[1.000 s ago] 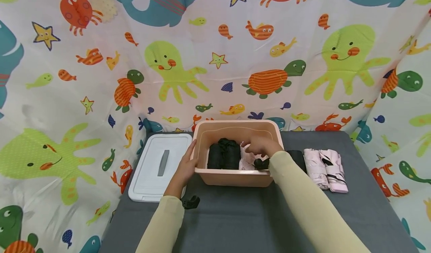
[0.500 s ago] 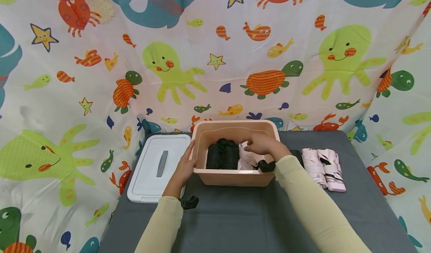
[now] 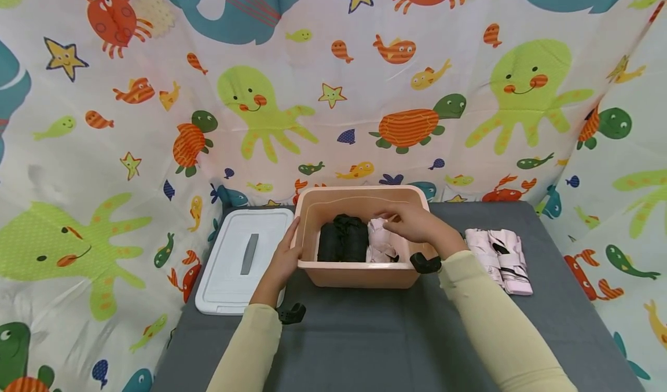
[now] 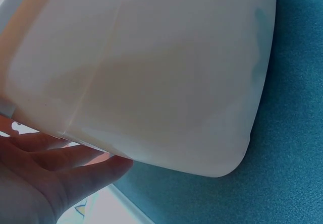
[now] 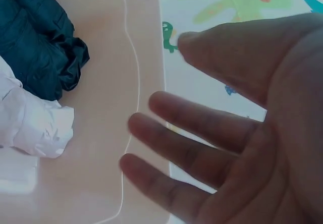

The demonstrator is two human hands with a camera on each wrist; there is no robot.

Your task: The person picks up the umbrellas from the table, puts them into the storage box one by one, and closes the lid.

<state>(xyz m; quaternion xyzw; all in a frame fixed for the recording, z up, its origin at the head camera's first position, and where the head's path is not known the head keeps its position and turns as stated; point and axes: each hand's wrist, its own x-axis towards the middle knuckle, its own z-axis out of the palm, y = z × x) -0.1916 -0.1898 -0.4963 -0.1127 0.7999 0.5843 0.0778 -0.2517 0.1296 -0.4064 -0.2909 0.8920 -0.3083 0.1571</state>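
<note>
A peach plastic bin (image 3: 359,277) stands at the back of the table. Black rolled bundles (image 3: 342,241) of shiny fabric lie inside it, with a pale pink rolled bundle (image 3: 379,240) to their right. My left hand (image 3: 281,262) rests against the bin's left side, its extended fingers (image 4: 96,176) touching the outside near the rim. Over the right part of the bin, my right hand (image 3: 417,227) hovers with fingers spread and nothing between them. In the right wrist view its palm (image 5: 237,183) faces the bin's inside wall, apart from the black and pink bundles.
Left of the bin lies a white lid (image 3: 221,288) with a grey handle. Two pink rolled bundles (image 3: 497,259) with black straps sit on the grey table (image 3: 354,334) to the right. A curtain (image 3: 333,33) printed with sea animals hangs behind.
My right hand has drawn back to the right and lifted a little from beside the pink bundle. The left hand keeps its place on the bin.
</note>
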